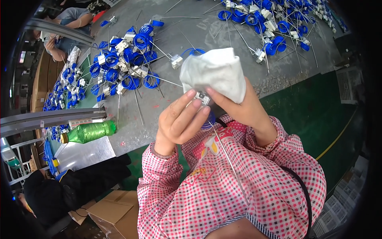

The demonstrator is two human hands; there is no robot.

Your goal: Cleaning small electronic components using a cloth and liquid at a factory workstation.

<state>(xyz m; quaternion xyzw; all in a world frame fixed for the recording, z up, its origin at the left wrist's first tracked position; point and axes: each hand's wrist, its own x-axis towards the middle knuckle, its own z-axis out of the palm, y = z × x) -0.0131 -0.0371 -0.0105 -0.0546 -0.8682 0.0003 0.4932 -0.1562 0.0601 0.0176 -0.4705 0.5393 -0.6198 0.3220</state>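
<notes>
My left hand [177,121] is closed, its fingertips pinching a small capillary thermostat [203,98] with a white and metal body. Below the body hang its blue coil [207,122] and a long thin metal rod [229,159], which slants down in front of my checked sleeves. My right hand [244,111] grips a white cloth [215,73], and its thumb presses near the thermostat's top. The cloth covers most of the right fingers. Just beyond the cloth, a similar piece [176,61] with a white block lies on the grey table [175,36].
A heap of blue-coiled thermostats [127,59] lies at the left, with a larger heap [274,24] at the far right. A green bottle [89,132] lies on its side by a metal rail [51,119]. Another person [67,30] sits at the far left. A cardboard box [113,211] stands below.
</notes>
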